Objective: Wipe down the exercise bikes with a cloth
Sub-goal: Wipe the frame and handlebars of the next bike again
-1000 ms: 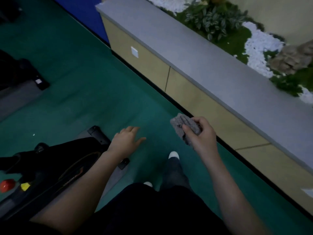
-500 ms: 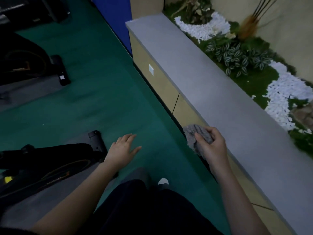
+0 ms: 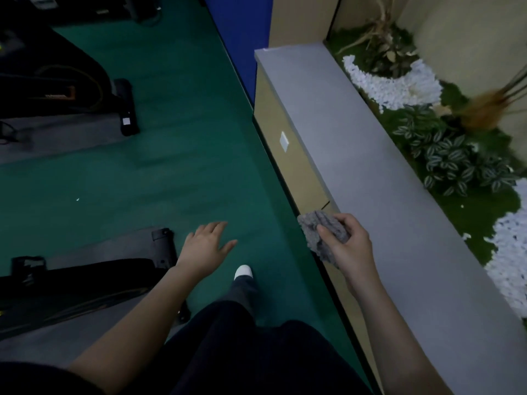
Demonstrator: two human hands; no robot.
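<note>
Head camera, floor: dark green carpet (image 3: 176,172) all over, and the lighting is pretty dim.
Head camera, right side: a long grey ledge (image 3: 370,181) runs away from the person. It has a tan panel front (image 3: 288,166) below it, with a little white square plate (image 3: 284,141) stuck on that.
Head camera, far end: a blue wall panel (image 3: 239,32) stands just past the end of the ledge.
Head camera, garden bit: behind the ledge there's a planted bed with white pebbles (image 3: 396,84), striped-leaf plants (image 3: 445,155) and some green moss.
Head camera, bikes: the near exercise bike (image 3: 85,280) is at lower left, black, sitting on a grey mat (image 3: 85,243). A second bike (image 3: 51,81) is at upper left on its own mat, well apart from the first.
Cloth: the cloth (image 3: 319,232) is grey and fuzzy, scrunched into a lump. It's up in the air in front of the ledge's edge, nowhere near either bike. Can't tell if it brushes the ledge.
Right hand: the right hand (image 3: 350,246) has its fingers and thumb curled round the cloth, bunching it up.
Left hand: the left hand (image 3: 205,249) holds nothing. It's palm down with fingers loosely spread, hanging over the carpet just beside the near bike's foot.
Legs: dark trousers (image 3: 242,352), with one white shoe (image 3: 243,271) on the carpet between the hands.
</note>
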